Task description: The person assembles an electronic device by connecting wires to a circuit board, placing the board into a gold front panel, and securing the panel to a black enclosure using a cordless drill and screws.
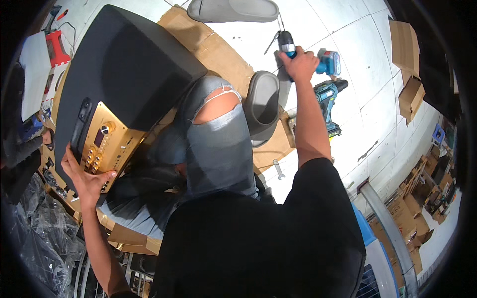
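A large black speaker cabinet leans at my left beside my bent knee. Its gold control panel, with knobs and a small display, faces up toward me. Against the lower end of this panel rests my left hand, thumb and fingers spread over its edge. Off to the right, my right hand is wrapped round the body of a teal and black cordless drill. The drill's long thin bit points away from me, above the white floor. Just below it lies a second teal cordless drill, partly hidden by my forearm.
Flat cardboard lies under the speaker. Grey slippers and a wrench are near my knee. Crumpled clear plastic fills the lower left, and open cardboard boxes stand at the right. A person's dark sleeve shows at the far left.
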`<action>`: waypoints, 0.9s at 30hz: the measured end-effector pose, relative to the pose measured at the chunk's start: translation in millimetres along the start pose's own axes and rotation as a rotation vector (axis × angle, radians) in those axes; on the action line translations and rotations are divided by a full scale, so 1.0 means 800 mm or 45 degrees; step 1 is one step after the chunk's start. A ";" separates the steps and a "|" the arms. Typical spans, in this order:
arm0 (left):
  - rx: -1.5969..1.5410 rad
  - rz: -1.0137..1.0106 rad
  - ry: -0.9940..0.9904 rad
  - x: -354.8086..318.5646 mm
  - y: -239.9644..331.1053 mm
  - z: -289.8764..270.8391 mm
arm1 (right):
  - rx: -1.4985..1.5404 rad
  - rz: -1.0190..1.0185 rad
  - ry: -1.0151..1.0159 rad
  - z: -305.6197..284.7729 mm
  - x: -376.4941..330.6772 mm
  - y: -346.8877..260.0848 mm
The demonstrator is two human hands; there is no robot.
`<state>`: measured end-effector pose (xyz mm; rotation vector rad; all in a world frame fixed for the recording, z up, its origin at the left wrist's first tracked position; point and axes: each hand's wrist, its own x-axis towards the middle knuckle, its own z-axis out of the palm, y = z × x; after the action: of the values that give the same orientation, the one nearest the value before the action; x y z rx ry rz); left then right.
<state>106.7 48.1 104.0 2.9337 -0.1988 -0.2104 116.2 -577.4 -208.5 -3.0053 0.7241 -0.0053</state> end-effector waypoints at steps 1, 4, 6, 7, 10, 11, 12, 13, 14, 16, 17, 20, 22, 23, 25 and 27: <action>0.010 -0.003 -0.006 0.002 0.001 -0.002 | 0.011 0.053 -0.061 -0.002 -0.016 -0.013; 0.051 -0.014 0.000 0.003 0.005 -0.002 | 0.047 0.110 -0.204 -0.017 -0.037 -0.035; 0.057 -0.012 0.012 0.010 0.008 -0.001 | 0.074 0.111 -0.245 -0.026 -0.036 -0.034; 0.038 -0.015 0.014 0.012 0.008 0.001 | 0.078 0.103 -0.247 -0.034 -0.036 -0.030; 0.050 0.030 0.052 0.014 0.001 0.006 | 0.247 0.097 -0.128 -0.060 -0.043 -0.022; 0.048 0.026 0.063 0.011 -0.001 0.006 | 0.337 0.102 -0.090 -0.084 -0.045 -0.031; 0.045 0.025 0.072 0.007 -0.002 0.005 | 0.425 0.109 -0.054 -0.108 -0.050 -0.039; 0.055 0.039 0.069 0.008 -0.004 0.006 | 0.611 0.116 0.001 -0.130 -0.060 -0.041; 0.070 0.038 0.071 0.008 -0.004 0.005 | 0.941 0.155 -0.031 -0.152 -0.074 -0.045; 0.082 0.036 0.078 0.007 -0.007 0.008 | 1.454 0.101 -0.151 -0.198 -0.098 -0.044; 0.086 0.025 0.075 0.006 -0.007 0.007 | 1.718 0.111 -0.198 -0.200 -0.109 -0.036; 0.081 -0.004 0.063 0.003 -0.004 0.005 | 2.199 0.028 -0.455 -0.215 -0.140 -0.025; 0.089 -0.011 0.061 0.003 -0.003 0.005 | 2.270 0.076 -0.591 -0.220 -0.158 -0.017; 0.092 -0.015 0.056 0.004 -0.001 0.004 | 2.221 0.072 -0.620 -0.216 -0.161 -0.007; 0.109 -0.032 0.051 0.006 0.002 0.004 | 2.072 0.069 -0.641 -0.205 -0.160 0.016; 0.105 -0.024 0.064 0.005 0.003 0.003 | 1.872 0.076 -0.622 -0.192 -0.145 0.038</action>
<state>109.8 45.1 101.8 3.0200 -0.1761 -0.1338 -3.5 -558.9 -55.8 -1.4878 0.4140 0.1292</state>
